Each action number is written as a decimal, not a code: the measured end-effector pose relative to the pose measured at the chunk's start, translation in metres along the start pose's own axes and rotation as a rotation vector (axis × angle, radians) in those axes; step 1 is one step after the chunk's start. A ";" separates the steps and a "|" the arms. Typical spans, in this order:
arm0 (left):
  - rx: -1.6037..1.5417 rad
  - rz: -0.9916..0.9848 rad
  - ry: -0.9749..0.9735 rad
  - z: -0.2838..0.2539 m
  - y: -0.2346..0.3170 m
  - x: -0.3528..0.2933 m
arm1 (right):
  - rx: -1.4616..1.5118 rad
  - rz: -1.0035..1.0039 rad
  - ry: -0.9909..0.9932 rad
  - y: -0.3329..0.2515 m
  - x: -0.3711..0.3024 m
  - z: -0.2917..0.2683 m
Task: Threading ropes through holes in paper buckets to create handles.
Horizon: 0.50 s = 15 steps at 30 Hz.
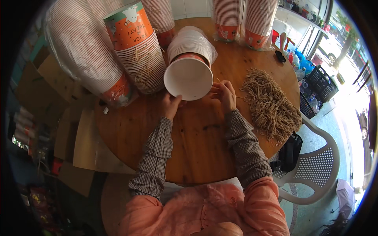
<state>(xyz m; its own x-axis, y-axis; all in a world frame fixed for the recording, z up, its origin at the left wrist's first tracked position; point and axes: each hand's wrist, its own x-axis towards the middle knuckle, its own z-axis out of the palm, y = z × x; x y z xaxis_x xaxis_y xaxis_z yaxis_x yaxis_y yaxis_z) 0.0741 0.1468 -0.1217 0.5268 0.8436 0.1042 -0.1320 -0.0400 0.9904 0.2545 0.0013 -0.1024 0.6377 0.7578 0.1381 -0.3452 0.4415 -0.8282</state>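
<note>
A paper bucket is tipped so that its white inside faces me, with a small dark hole near its lower rim. My left hand is closed on the bucket's lower left rim, thumb in front. Beside its right rim my right hand is closed in a pinch, and a thin tan cord pokes up from the fingers. Behind the bucket lies a plastic-wrapped stack of paper buckets. To the right spreads a heap of tan cords. An orange and green printed stack with cords draped on it leans at left.
Tall plastic-wrapped bucket stacks crowd the round wooden table at the back left, with more at the back right. A black object lies near the table's right edge. A white plastic chair holds a black bag. Cardboard boxes stand left.
</note>
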 end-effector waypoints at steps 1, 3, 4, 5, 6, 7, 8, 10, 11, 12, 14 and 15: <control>0.000 0.003 0.002 -0.003 0.003 -0.012 | 0.000 -0.002 -0.003 -0.001 -0.008 0.002; 0.385 0.038 -0.188 -0.005 0.023 -0.045 | 0.096 -0.062 0.009 -0.009 -0.026 0.008; 0.442 0.038 -0.210 -0.009 0.022 -0.059 | 0.100 -0.062 0.002 -0.012 -0.031 0.012; 0.496 0.041 -0.234 -0.009 0.021 -0.074 | 0.095 -0.097 -0.005 -0.016 -0.036 0.014; 0.657 0.046 -0.254 0.002 0.047 -0.098 | 0.087 -0.134 0.000 -0.019 -0.040 0.009; 0.670 0.163 -0.262 0.007 0.042 -0.110 | 0.086 -0.139 0.006 -0.021 -0.043 0.004; 0.688 0.281 -0.254 0.006 0.042 -0.123 | 0.073 -0.144 0.012 -0.022 -0.046 0.006; 0.767 0.369 -0.217 0.010 0.043 -0.137 | 0.063 -0.152 0.011 -0.021 -0.051 0.010; 0.759 0.662 -0.132 0.019 0.047 -0.139 | 0.061 -0.144 0.016 -0.018 -0.052 0.008; 0.739 0.954 -0.043 0.026 0.050 -0.140 | 0.058 -0.138 0.022 -0.015 -0.053 0.007; 0.867 0.870 -0.097 0.034 0.042 -0.133 | 0.049 -0.124 0.027 -0.001 -0.049 0.003; 0.881 0.798 -0.065 0.034 0.034 -0.122 | 0.044 -0.098 0.027 0.004 -0.050 0.011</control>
<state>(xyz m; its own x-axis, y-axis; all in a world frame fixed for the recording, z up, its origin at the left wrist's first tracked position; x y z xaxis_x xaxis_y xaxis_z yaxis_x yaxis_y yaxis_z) 0.0338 0.0240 -0.0976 0.6026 0.3859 0.6985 0.1676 -0.9170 0.3621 0.2141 -0.0295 -0.1070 0.6880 0.6969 0.2027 -0.3097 0.5345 -0.7864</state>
